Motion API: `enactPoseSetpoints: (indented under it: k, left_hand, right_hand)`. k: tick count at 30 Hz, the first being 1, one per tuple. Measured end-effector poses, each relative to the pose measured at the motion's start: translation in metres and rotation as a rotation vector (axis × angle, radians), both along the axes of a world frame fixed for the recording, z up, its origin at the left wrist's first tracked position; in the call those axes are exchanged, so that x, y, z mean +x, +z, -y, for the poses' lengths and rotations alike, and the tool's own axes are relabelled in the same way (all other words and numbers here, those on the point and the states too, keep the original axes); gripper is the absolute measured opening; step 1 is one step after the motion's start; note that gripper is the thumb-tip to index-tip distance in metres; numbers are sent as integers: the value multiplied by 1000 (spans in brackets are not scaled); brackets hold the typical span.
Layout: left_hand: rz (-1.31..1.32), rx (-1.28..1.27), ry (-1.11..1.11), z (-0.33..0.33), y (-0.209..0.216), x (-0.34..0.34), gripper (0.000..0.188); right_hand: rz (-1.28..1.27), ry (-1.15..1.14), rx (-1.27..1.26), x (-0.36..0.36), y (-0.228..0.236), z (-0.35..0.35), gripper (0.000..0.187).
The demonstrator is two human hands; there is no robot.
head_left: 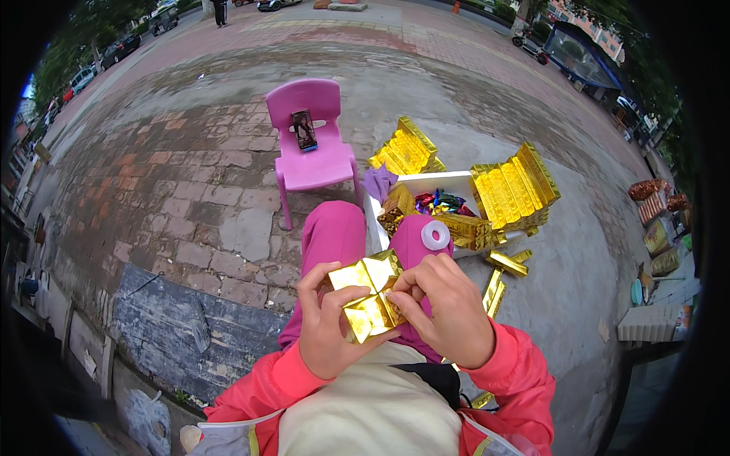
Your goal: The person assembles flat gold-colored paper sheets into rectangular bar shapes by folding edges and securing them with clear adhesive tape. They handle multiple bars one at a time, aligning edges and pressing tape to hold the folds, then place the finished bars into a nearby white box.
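Observation:
Above my lap I hold a folded gold foil paper piece [363, 275], its shiny faces creased into several panels around a middle point. My left hand [325, 334] grips it from the left, thumb lying across the front and fingers behind. On its right side my right hand [452, 315] has thumb and index finger pinched together at the edge; anything small between those fingertips is hidden. A white roll of tape [426, 232] rests on my right knee, just beyond the right hand.
Past my knees stands a white box [449, 182] with gold folded pieces and colourful foil bits. Stacked gold foil pieces [513, 190] rise at its right, others [407, 148] behind. Loose gold strips [494, 292] lie right. A pink chair [315, 167] holds a small dark box [304, 131].

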State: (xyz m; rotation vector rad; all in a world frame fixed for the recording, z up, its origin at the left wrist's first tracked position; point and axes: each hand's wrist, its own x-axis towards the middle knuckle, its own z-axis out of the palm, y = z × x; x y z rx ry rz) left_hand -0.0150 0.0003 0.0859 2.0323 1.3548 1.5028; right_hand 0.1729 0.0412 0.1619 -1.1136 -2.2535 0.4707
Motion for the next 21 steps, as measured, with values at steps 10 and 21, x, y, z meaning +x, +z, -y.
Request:
enactPoseSetpoints:
  k: [10,21]
  left_hand:
    - [4,30,-5,-1,3,5,81]
    - [24,49,-7,-2,1,3,82]
  right_hand:
    - [10,12,-50,-2,0,-4,15]
    - [-89,161,199,-2,-8,-11,22]
